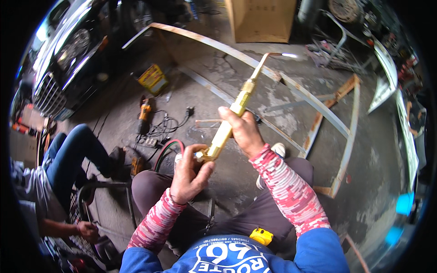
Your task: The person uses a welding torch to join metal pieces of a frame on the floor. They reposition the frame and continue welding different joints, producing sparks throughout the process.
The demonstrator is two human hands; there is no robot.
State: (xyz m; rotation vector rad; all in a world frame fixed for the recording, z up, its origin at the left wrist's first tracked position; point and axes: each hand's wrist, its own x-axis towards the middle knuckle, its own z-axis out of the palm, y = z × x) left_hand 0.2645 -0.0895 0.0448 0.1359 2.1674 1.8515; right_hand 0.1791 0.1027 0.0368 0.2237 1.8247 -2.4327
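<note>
**Workshop floor (375,152) shared by car (50,94), metal frame (356,107) and lit torch (223,134)**

Dark and shiny, the car stands at upper left. Across the concrete to its right lies the rusty metal frame, its long bars partly curved. A co-worker (82,148) in jeans, knees bent, is at the left edge; a cardboard box (261,22) stands at the far side. Raised above the floor, in front of a person's knees, the brass torch slants up to the right. The right hand (246,132) wraps its handle, thumb laid along it; the left hand (188,175) has thumb and forefinger closed about the valve end, its other fingers mostly hidden. Red and green hoses (162,151) curve nearby, below a yellow container (153,80) and an orange grinder (144,113). A yellow tape measure (261,236) sits at the waist. White flame (289,55) glows at the torch's bent tip.
</note>
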